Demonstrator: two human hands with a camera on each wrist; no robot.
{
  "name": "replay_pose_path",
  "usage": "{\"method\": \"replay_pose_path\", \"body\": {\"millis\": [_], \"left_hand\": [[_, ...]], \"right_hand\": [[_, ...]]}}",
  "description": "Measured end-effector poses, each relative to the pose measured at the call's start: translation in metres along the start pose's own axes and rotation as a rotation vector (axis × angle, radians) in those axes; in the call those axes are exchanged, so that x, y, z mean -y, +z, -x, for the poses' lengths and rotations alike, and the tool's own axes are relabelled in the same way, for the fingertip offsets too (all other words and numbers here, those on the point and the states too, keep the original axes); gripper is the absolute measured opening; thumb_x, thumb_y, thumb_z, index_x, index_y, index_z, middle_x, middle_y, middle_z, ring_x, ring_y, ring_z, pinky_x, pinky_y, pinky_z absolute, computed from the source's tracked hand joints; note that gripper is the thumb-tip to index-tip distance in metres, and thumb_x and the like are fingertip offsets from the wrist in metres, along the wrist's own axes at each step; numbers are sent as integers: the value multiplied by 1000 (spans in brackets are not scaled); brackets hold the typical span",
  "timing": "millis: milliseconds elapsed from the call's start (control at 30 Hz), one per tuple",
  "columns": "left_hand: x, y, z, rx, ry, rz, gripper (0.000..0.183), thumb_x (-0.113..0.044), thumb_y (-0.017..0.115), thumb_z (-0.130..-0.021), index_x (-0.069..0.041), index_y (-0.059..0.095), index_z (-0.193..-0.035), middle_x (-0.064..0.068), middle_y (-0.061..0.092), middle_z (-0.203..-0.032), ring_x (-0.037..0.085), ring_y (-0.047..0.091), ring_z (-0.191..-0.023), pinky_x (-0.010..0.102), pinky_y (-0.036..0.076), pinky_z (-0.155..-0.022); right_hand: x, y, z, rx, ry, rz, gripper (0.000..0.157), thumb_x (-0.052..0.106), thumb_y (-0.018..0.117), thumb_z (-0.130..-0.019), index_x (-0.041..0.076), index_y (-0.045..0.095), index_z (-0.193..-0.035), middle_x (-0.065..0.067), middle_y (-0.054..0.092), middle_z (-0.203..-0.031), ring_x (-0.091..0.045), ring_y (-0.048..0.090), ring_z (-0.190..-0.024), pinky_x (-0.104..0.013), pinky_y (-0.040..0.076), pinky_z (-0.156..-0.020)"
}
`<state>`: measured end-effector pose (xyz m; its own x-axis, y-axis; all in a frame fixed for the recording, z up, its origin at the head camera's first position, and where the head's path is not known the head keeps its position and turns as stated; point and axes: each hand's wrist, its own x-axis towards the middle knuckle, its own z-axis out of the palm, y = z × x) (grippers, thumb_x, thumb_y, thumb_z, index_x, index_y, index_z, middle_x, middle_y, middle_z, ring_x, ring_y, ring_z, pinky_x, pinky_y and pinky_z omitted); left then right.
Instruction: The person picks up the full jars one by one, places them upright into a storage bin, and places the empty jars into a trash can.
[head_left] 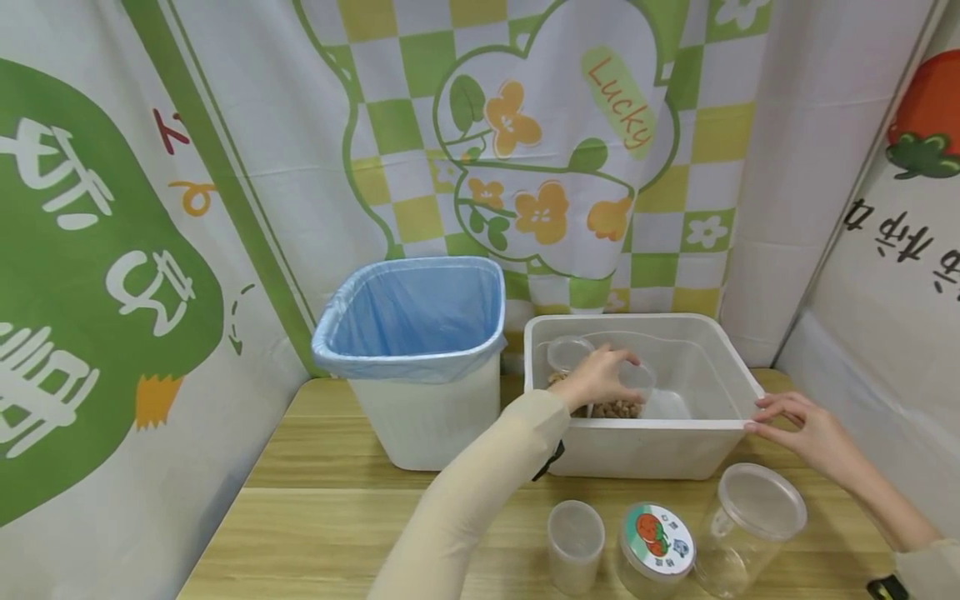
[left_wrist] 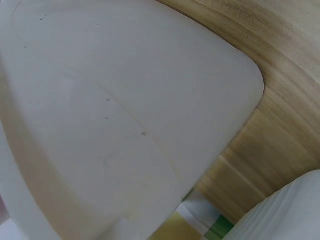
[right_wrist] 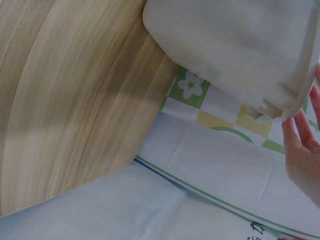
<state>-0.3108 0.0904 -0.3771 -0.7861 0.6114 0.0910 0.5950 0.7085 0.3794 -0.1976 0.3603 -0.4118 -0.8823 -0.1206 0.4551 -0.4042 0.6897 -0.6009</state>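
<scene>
while the right grip point(head_left: 798, 427) pinches the rim of the white tub point(head_left: 637, 454) at its near right corner, the clear cup point(head_left: 641, 380) inside that tub lies just to the right of the left grip point(head_left: 598, 379), whose thumb and fingers stand apart beside it; whether they hold it or only touch it, i cannot tell. that sideways relation looks like the one that counts: the left grip is much the nearer, and the cup's long axis is too hidden to read. brown pellets point(head_left: 618, 409) show at the cup's lower part, and a clear round piece point(head_left: 570, 352) sits behind the left grip. the left wrist view shows no cup, but gives dark specks on the tub's outer wall that the head view misses; the right wrist view shows notched plastic under the rim, beside the fingertips. left of the tub stands a bin point(head_left: 435, 421) with a blue liner point(head_left: 427, 312); in front, on the bench point(head_left: 330, 533), are a small lidded cup point(head_left: 576, 550), a tomato-labelled jar point(head_left: 657, 546) and a taller lidded container point(head_left: 750, 521).
</scene>
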Motion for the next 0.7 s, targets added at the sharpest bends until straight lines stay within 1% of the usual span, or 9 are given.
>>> {"method": "replay_pose_path", "body": {"millis": [167,267,367,500,600,700], "left_hand": [[-1,-3,3,19,-3,-38,54,-41,72,-70,-20,55,-117,5,46,-120,20,52,-99,29,43,-81],[-3,-6,5,33,4,-86,53,-43,70,-72,-20,55,-117,6,45,-121,20,52,-99,29,44,-81],[-4,-10,8,31,27,-146,50,-43,67,-75,-20,55,-117,6,48,-118,19,53,-98,27,44,-81],[-5,-17,12,4,73,-218,42,-40,62,-80,-20,55,-117,3,51,-114,16,52,-100,26,42,-84],[-6,-22,16,-18,109,-228,38,-38,59,-83,-20,55,-116,1,53,-114,15,51,-102,26,40,-86],[-7,-28,21,-36,133,-199,36,-36,59,-84,-20,56,-116,1,54,-113,15,52,-101,27,41,-85]], "right_hand": [[0,0,0,6,8,22,12,11,71,-73,4,64,-79,24,47,-97,22,32,-95,5,25,-77],[1,0,0,13,12,19,12,11,71,-73,4,64,-79,24,47,-98,22,31,-96,5,25,-77],[2,0,0,11,11,13,11,10,71,-73,3,64,-79,23,47,-97,22,32,-96,5,25,-78],[2,0,0,10,6,6,11,9,71,-73,3,64,-78,24,47,-97,21,33,-96,4,25,-78],[2,1,0,10,-6,-2,10,8,71,-73,3,63,-78,25,46,-97,21,33,-96,4,26,-78],[1,1,0,10,-16,-9,10,6,71,-73,4,63,-77,26,46,-97,21,34,-96,4,26,-78]]}}
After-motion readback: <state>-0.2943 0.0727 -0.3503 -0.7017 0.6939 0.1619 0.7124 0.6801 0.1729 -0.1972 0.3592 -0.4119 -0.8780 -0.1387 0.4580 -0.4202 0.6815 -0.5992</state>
